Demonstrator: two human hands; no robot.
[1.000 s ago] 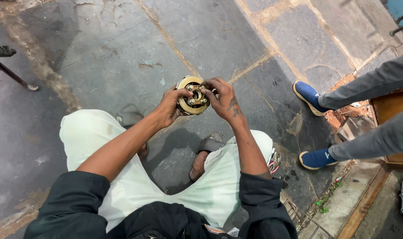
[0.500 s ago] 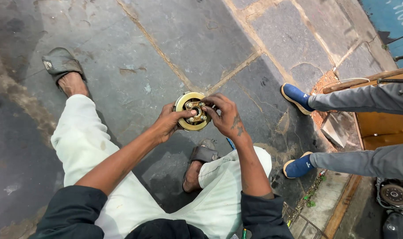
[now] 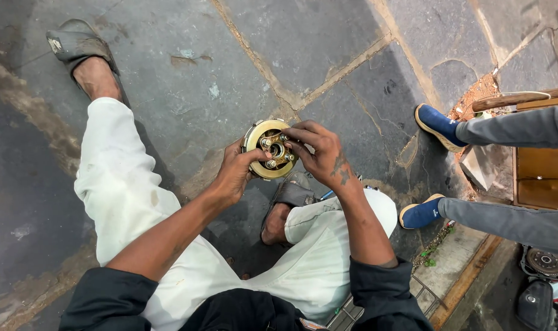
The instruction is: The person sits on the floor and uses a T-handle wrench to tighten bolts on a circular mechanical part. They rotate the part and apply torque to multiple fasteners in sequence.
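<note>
The round brass-coloured clutch assembly (image 3: 270,149) is held face-up above the stone floor (image 3: 168,73), between the knees, the left hand (image 3: 235,175) gripping its lower-left rim, the right hand (image 3: 321,154) pinching its central bolts from the right.

Grey stone slabs (image 3: 328,37) with sandy joints covered the ground. A second person's blue shoes (image 3: 437,125) and grey trouser legs (image 3: 518,129) stood at the right, beside a wooden box (image 3: 539,178). A dark round metal part (image 3: 546,262) lay near the bottom right corner.
</note>
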